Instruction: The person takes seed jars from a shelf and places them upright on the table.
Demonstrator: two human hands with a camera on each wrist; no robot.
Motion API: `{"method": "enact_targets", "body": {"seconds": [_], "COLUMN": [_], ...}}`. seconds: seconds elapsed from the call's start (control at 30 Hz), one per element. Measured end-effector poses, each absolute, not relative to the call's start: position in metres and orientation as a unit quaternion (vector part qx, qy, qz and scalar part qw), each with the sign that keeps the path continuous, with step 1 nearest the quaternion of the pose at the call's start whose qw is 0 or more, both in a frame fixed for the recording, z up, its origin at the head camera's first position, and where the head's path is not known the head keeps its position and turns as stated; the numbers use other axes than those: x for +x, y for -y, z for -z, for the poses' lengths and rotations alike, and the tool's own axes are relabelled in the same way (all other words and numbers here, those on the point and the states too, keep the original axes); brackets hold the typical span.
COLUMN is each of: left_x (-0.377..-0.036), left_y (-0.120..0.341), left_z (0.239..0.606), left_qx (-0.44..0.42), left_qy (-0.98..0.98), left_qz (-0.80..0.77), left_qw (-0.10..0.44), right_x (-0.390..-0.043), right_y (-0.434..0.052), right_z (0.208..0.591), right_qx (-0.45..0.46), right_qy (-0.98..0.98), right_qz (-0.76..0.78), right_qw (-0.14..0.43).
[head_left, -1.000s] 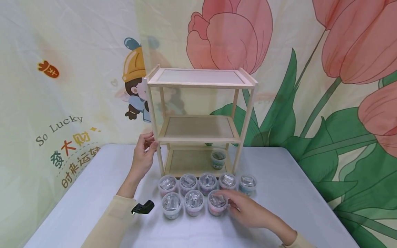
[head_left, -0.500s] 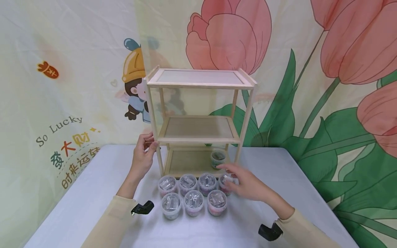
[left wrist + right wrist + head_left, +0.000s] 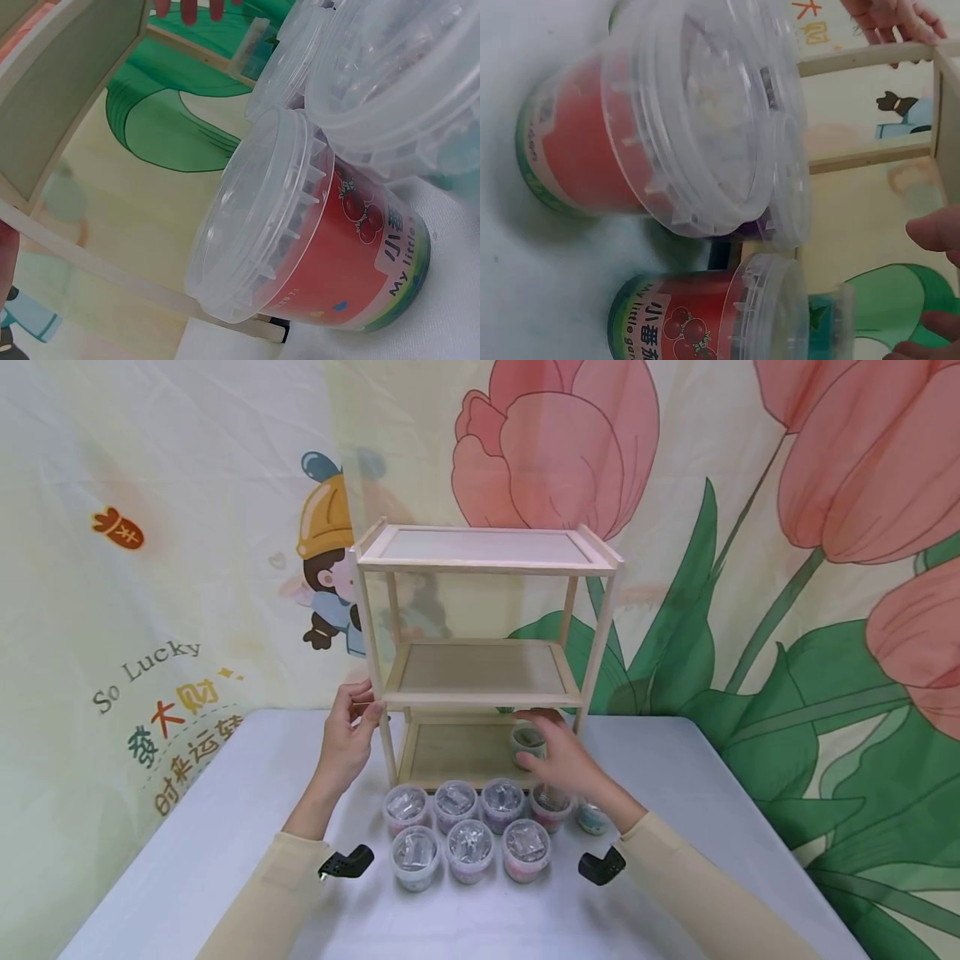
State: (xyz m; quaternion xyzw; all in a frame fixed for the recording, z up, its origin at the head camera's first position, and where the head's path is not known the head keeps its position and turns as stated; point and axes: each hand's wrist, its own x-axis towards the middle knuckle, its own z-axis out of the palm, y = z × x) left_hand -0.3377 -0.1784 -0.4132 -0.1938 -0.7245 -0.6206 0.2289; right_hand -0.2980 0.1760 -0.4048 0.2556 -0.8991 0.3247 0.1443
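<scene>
The right hand (image 3: 558, 760) reaches into the lowest tier of the wooden shelf (image 3: 480, 672), fingers loosely spread and gripping nothing, its fingertips at or just short of the lone tub (image 3: 528, 742) standing upright at the right rear of that tier; whether they touch it cannot be told from the head view. From this hand the tub lies straight ahead and slightly left, its axis vertical with the clear lid on top, so the approach is from the open front. Room there is tight: the middle board sits just above the knuckles, and the shelf's right front post (image 3: 592, 677) stands just right of the hand. The rest of the bottom board, to the left of the tub, is bare wood. Just beneath the wrist and nearer the person stand the other tubs in two rows (image 3: 468, 827) on the white table (image 3: 225, 827). Well to the left, the left hand (image 3: 347, 745) pinches the shelf's left front post (image 3: 369, 643) between thumb and fingers, far from the tub.
</scene>
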Motion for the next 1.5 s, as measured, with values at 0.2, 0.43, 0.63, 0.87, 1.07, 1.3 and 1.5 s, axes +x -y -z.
{"method": "enact_targets", "body": {"seconds": [0.2,0.43,0.63,0.87,1.07,1.3,1.5], "left_x": [-0.338,-0.339,-0.34,-0.341,-0.337,-0.335,-0.336], "left_y": [0.177,0.176,0.173,0.17,0.172,0.178,0.178], "left_z": [0.412,0.411,0.41,0.409,0.407,0.411,0.411], "left_qx": [-0.193,-0.197,-0.19,-0.197,-0.191,-0.187,-0.185], "left_qy": [0.726,0.724,0.726,0.728,0.728,0.728,0.729], "left_qz": [0.619,0.62,0.619,0.616,0.617,0.622,0.621], "left_qw": [0.227,0.229,0.232,0.225,0.227,0.221,0.221], "right_x": [-0.318,-0.324,-0.327,-0.326,-0.331,-0.329,-0.329], "right_y": [-0.174,-0.171,-0.17,-0.174,-0.171,-0.163,-0.162], "right_z": [0.416,0.422,0.432,0.442,0.448,0.452,0.45], "right_qx": [0.192,0.136,0.111,0.1,0.111,0.11,0.123], "right_qy": [0.914,0.922,0.927,0.926,0.923,0.923,0.923], "right_qz": [-0.339,-0.357,-0.355,-0.363,-0.364,-0.363,-0.355], "right_qw": [0.115,0.067,0.051,0.03,0.059,0.067,0.085]}}
